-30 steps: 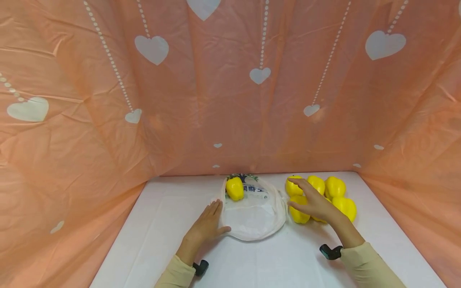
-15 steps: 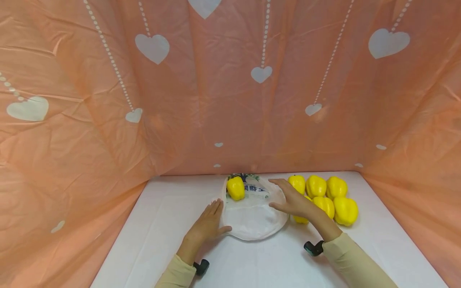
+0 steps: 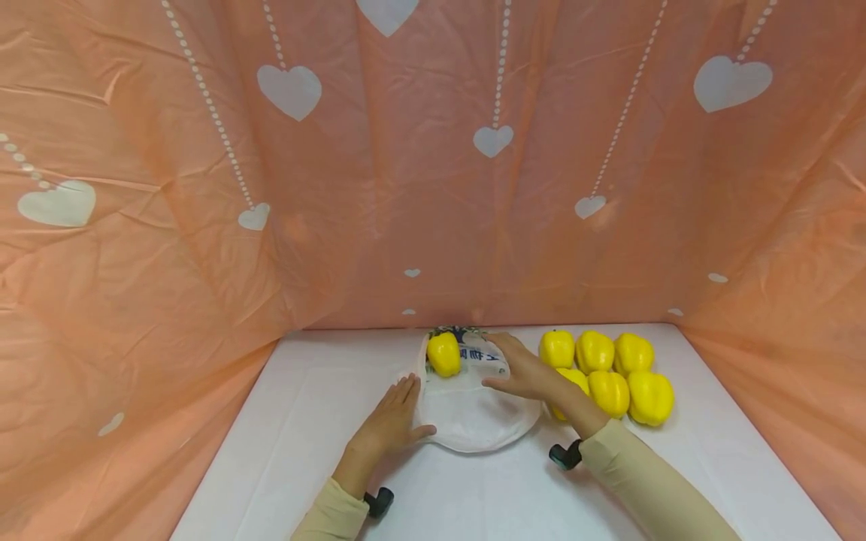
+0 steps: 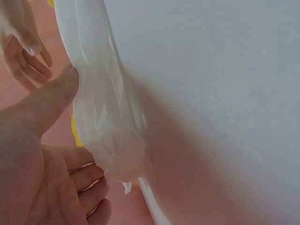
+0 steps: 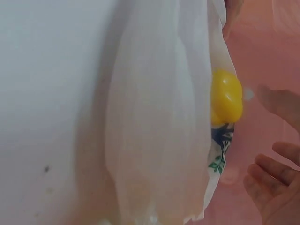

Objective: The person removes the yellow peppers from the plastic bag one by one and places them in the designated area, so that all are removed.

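Observation:
A white cloth bag (image 3: 476,432) with a dark tree print and lettering lies on the table, its mouth spread wide. Inside its far left part sits one yellow bell pepper (image 3: 443,355), also visible past the bag's edge in the right wrist view. My left hand (image 3: 387,419) rests against the bag's left rim, fingers extended and thumb apart; the left wrist view shows the thumb and fingers touching the thin fabric. Over the bag's right side my right hand (image 3: 522,372) hovers with fingers and thumb spread, holding nothing.
Several more yellow bell peppers (image 3: 609,393) stand in two rows right of the bag, partly behind my right forearm. An orange curtain (image 3: 365,225) with white hearts surrounds the back and sides of the white table (image 3: 311,376).
My right hand has moved left from above the peppers to over the bag's right side, still holding nothing. The left hand stays at the left rim.

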`<action>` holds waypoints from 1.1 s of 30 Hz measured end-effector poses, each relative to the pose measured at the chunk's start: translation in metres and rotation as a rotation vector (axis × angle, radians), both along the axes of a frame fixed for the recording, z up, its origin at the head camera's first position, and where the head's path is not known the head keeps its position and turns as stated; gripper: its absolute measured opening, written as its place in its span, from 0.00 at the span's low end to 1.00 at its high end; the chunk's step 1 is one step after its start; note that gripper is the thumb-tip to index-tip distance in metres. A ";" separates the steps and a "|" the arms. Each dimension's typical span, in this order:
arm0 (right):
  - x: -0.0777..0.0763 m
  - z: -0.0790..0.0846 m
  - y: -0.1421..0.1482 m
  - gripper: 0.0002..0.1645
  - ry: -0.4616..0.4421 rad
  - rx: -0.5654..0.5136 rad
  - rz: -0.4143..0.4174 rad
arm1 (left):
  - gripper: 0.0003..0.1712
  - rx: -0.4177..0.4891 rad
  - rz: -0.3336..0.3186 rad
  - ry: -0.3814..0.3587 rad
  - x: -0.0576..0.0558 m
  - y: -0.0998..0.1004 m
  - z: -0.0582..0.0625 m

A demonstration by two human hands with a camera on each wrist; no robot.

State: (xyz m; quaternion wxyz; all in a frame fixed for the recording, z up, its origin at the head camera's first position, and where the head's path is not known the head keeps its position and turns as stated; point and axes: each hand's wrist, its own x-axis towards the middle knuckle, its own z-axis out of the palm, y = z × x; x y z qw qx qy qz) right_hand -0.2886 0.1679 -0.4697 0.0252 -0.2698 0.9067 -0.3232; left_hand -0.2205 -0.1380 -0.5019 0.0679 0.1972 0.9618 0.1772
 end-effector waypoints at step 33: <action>-0.038 -0.010 -0.062 0.57 -0.037 0.107 0.001 | 0.57 0.000 -0.019 0.020 0.001 0.000 -0.001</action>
